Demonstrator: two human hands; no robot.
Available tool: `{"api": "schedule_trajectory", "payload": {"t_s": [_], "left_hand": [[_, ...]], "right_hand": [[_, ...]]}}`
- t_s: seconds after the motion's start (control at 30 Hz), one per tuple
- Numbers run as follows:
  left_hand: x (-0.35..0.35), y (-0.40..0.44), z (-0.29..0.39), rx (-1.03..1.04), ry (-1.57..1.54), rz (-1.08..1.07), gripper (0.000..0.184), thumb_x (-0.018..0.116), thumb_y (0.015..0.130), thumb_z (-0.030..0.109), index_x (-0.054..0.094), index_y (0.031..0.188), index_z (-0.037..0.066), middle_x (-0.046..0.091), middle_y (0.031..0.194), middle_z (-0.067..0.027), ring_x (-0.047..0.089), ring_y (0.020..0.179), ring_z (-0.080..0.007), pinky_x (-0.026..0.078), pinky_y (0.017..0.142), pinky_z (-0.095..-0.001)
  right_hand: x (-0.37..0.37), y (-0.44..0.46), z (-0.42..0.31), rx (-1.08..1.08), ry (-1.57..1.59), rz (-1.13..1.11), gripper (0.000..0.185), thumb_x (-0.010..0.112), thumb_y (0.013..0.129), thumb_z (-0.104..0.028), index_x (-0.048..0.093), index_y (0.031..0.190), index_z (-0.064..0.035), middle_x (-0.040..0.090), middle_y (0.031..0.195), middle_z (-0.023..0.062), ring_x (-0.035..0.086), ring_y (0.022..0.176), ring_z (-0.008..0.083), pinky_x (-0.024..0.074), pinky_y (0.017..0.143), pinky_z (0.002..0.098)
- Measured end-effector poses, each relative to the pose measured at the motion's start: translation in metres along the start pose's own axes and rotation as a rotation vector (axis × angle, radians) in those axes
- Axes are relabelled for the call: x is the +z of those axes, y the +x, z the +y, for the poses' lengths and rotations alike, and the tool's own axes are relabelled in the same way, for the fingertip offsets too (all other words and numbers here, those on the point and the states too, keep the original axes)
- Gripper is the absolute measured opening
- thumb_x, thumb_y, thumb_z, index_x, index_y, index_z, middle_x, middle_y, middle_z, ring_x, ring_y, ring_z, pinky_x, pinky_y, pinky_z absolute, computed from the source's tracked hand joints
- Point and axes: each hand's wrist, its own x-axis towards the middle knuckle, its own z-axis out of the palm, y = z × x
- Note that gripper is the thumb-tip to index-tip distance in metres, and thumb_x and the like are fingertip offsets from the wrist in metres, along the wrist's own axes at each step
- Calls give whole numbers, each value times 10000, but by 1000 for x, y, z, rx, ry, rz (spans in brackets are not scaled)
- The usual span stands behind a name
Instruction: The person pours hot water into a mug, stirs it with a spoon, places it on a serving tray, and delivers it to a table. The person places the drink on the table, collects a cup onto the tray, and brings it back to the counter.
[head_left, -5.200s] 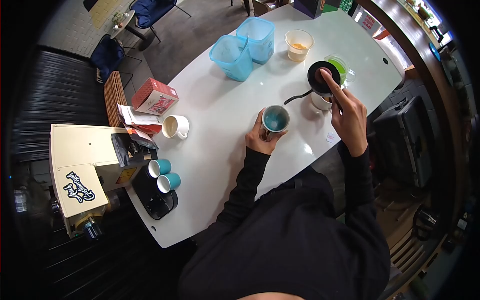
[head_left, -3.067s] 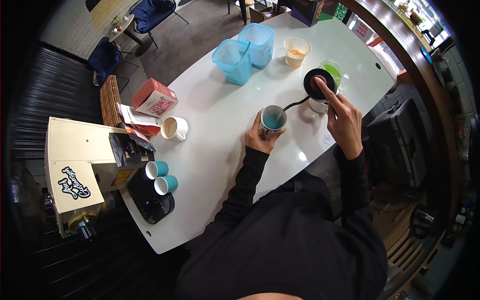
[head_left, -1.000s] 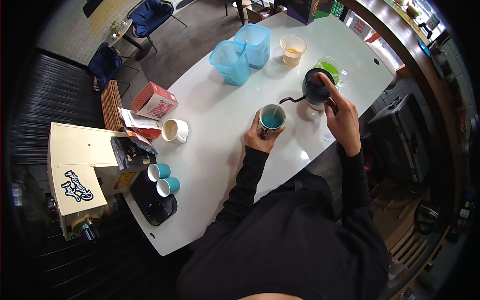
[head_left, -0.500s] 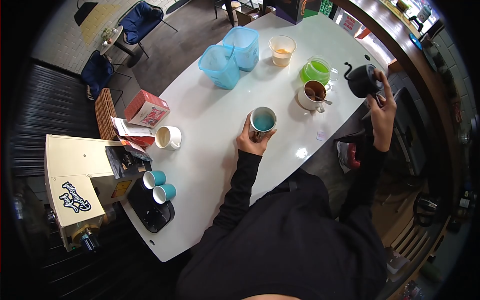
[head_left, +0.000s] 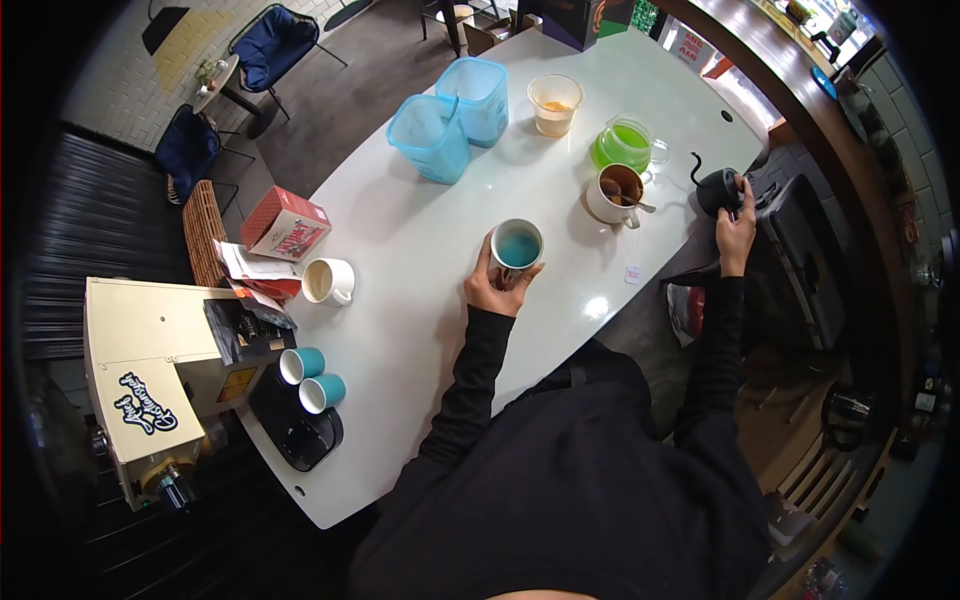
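Your cup (head_left: 517,230) is mid-frame, your left hand (head_left: 500,291) wrapped around it; hold it level so the blue liquid (head_left: 519,250) stays in. Your right hand (head_left: 738,218) is closed on the kettle (head_left: 715,193), right of frame; keep its spout (head_left: 696,168) up. A second ago it poured into the cup; now it's well apart, uncovering the mug (head_left: 608,203).
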Motion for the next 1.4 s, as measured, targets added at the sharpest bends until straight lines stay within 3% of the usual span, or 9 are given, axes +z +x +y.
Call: {"api": "schedule_trajectory", "payload": {"t_s": [0.5, 0.6, 0.8, 0.9, 0.97, 1.1, 1.23, 1.37, 1.4], "left_hand": [[1, 0, 1, -52, -106, 2, 841, 905, 687, 308, 501, 1343, -28, 714, 779, -74, 584, 543, -50, 479, 513, -214], [-7, 2, 20, -139, -11, -104, 784, 859, 750, 179, 445, 1367, -70, 691, 1097, -190, 690, 996, -230, 572, 839, -345], [0, 0, 3, -150, -106, -87, 797, 867, 740, 181, 447, 1371, -64, 676, 1120, -188, 685, 1008, -246, 582, 817, -340], [5, -1, -8, 1, -107, 34, 831, 906, 680, 321, 517, 1323, -33, 730, 903, -121, 692, 699, -137, 551, 624, -271], [3, -1, -3, -53, -96, 13, 828, 904, 683, 322, 516, 1321, -36, 730, 936, -134, 713, 772, -158, 566, 663, -289], [3, -1, -5, 28, -60, 11, 832, 903, 687, 307, 505, 1333, -36, 727, 962, -142, 714, 793, -164, 569, 664, -287], [2, 0, 4, -51, -176, -18, 842, 904, 689, 282, 489, 1350, -35, 723, 991, -155, 716, 839, -190, 573, 703, -303], [4, 0, -7, 22, -140, 3, 837, 903, 692, 269, 488, 1351, -36, 721, 989, -156, 708, 828, -162, 573, 682, -292], [2, 0, -3, 20, -138, 6, 837, 903, 692, 269, 488, 1351, -36, 721, 989, -156, 708, 828, -162, 573, 682, -292]], "right_hand": [[40, 20, -16, 163, -284, -39, 709, 555, 815, -42, 321, 1472, -172, 645, 1185, 233, 615, 1058, 453, 480, 941, 482], [44, 28, -7, 168, -290, -66, 732, 569, 841, -70, 254, 1494, -170, 650, 1162, 240, 615, 1055, 462, 484, 933, 484], [32, 28, -2, 58, -190, -249, 763, 616, 875, -156, 191, 1509, -144, 603, 1221, 264, 611, 1081, 443, 489, 925, 468], [22, 13, -16, 158, -409, -249, 707, 629, 893, -214, 254, 1486, -130, 611, 1163, 271, 620, 1052, 439, 497, 894, 470], [18, -2, -28, 69, -459, -45, 574, 628, 911, -258, 387, 1404, -89, 627, 1057, 257, 642, 965, 425, 504, 839, 471], [7, -30, -87, 44, -355, -190, 315, 623, 932, -309, 624, 1045, -15, 645, 935, 211, 651, 848, 357, 499, 744, 454], [17, -42, -109, 158, -283, -406, 415, 645, 911, -384, 652, 809, 18, 644, 666, 210, 659, 640, 375, 490, 616, 456], [35, -46, -102, 94, -251, -450, 455, 661, 894, -395, 656, 753, 38, 634, 654, 222, 658, 631, 368, 488, 597, 442], [41, -47, -98, 67, -227, -442, 462, 663, 901, -389, 652, 755, 49, 605, 605, 185, 608, 556, 277, 438, 541, 398]]}}
